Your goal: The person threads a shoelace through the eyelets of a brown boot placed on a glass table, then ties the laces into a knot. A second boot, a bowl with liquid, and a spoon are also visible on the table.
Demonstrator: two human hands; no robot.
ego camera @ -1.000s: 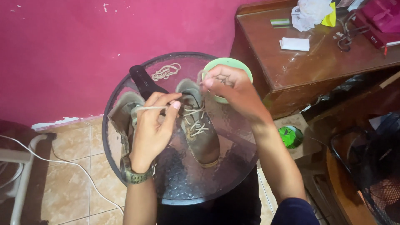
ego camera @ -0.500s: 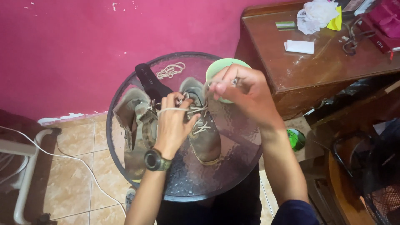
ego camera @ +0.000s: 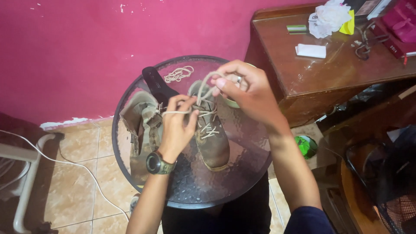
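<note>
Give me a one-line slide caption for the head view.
Left hand and right hand pull a pale lace on the right boot, beside the left boot, on a round glass table.

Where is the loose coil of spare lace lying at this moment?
The spare lace lies at the glass table's far edge, beside the black insole, beyond both boots.

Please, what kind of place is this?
Probably a room in a home: a small round glass table on a tiled floor, a painted pink wall, and a cluttered wooden desk.
</note>
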